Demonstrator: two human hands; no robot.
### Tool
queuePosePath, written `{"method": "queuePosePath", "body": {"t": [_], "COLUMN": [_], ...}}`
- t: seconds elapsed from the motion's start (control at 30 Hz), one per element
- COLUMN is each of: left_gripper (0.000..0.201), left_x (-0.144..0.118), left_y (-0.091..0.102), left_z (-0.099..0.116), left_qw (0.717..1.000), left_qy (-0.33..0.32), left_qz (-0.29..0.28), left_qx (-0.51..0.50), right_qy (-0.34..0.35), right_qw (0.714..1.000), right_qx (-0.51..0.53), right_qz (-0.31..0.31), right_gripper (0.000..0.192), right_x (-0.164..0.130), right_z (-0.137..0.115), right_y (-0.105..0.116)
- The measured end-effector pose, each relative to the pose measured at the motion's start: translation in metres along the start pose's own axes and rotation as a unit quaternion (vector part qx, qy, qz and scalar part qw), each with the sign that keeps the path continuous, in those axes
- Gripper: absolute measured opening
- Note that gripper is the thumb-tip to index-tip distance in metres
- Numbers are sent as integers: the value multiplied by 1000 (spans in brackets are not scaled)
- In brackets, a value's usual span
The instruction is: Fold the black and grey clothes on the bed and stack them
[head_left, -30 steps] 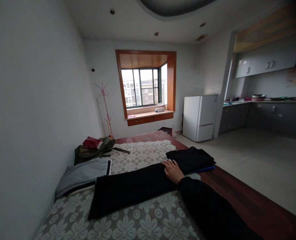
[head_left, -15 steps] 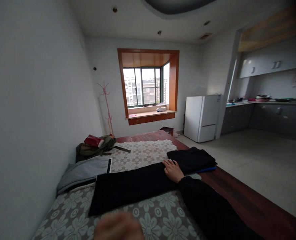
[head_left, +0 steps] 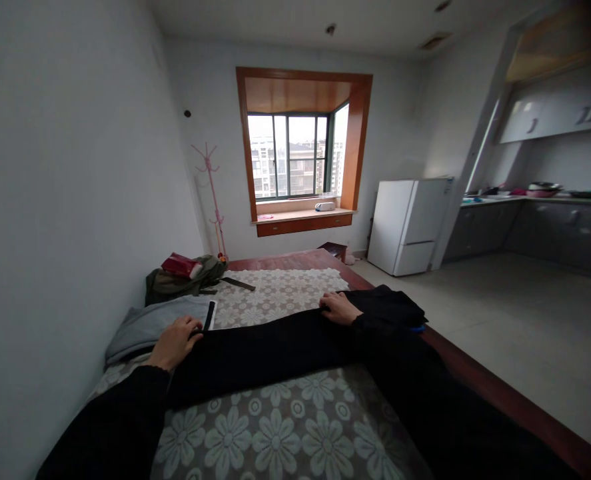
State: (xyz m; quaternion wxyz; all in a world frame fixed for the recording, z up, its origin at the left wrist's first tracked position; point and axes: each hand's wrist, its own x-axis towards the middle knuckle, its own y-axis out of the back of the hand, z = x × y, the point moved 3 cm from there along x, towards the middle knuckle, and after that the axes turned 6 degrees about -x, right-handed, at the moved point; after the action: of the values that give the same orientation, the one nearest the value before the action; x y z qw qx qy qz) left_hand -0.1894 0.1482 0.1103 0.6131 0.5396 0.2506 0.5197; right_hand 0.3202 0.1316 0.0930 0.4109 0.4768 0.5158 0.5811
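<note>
The long, flat, black fabric garment [head_left: 255, 357] lies crosswise on a grey-brown cloth with pale flower motifs [head_left: 278, 443], which covers part of a reddish-brown wooden surface [head_left: 285, 261]. The left hand [head_left: 176, 343] is positioned at the garment's far left corner, fingers bent over the edge and thumb beside them; whether the fabric is pinched cannot be determined. The right hand [head_left: 341, 309] rests at the far edge toward the garment's right end, fingers curled downward; its grip cannot be confirmed. The main length of the garment extends between the two hands and toward the wearer. A grey fabric garment [head_left: 150, 327] lies just beside the left hand. A folded black fabric bundle [head_left: 390, 303] lies just beyond the right wrist.
</note>
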Motion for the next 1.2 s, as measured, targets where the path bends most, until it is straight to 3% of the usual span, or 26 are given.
{"method": "queuePosePath", "body": {"t": [0.13, 0.23, 0.4, 0.5, 0.57, 0.7, 0.8, 0.93, 1.07, 1.2], "left_gripper": [4, 7, 28, 36, 34, 28, 26, 31, 42, 44], "left_x": [-4, -18, -84, -145, -187, -256, -280, -264, -198, -120], "left_y": [10, 29, 76, 93, 90, 61, 43, 42, 38, 15], "left_z": [4, 13, 31, 41, 47, 59, 62, 62, 46, 13], "left_qw": [1000, 998, 993, 987, 987, 988, 982, 972, 984, 989], "left_qy": [9, 13, 5, -7, -11, -28, 0, 44, 62, 112], "left_qz": [8, 36, 59, 68, 51, -43, -116, -173, -112, -38], "left_qx": [-20, -48, -104, -143, -150, -145, -147, -152, -125, -84], "right_qy": [30, 48, 78, 62, 46, 47, 38, 40, 11, -84], "right_qw": [997, 989, 971, 973, 980, 991, 991, 981, 991, 996], "right_qx": [22, 44, 128, 141, 137, 122, 117, 156, 125, 27], "right_qz": [62, 135, 188, 169, 140, 33, -48, -106, -54, -24], "right_gripper": [18, 13, 7, 10, 11, 18, 21, 21, 28, 28], "right_x": [-21, -46, -121, -183, -224, -285, -304, -285, -212, -125], "right_z": [2, 0, -10, -20, -29, -49, -55, -53, -47, -38], "right_y": [18, 44, 83, 88, 82, 56, 39, 41, 52, 44]}}
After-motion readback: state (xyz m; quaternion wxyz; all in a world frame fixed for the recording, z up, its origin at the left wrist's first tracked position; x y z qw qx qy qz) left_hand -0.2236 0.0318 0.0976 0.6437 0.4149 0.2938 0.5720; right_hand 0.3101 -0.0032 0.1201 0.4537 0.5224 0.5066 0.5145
